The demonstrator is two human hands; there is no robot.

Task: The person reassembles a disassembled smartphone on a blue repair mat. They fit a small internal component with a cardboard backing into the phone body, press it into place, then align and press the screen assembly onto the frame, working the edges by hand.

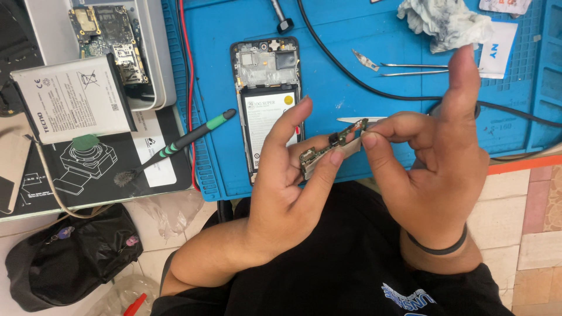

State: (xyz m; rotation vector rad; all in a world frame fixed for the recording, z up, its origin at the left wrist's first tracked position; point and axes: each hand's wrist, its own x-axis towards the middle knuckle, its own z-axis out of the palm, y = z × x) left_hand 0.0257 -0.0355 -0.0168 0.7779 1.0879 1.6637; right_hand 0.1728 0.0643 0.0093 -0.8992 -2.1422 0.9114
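Opened phone [266, 93] on mat [374, 47], brush [175, 143] left, tweezers [415, 69] right.

Bright, even light falls from above me; shadows stay soft, my raised fingertips blur slightly, edges bend little.

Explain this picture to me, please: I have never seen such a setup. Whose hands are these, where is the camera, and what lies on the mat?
The camera sits on the person's head and looks down. The left hand and right hand together pinch a small circuit board. On the blue mat lies an opened phone with its battery showing, plus tweezers, a black cable and a crumpled cloth. To the left lie a loose battery, a green-handled brush and another circuit board.
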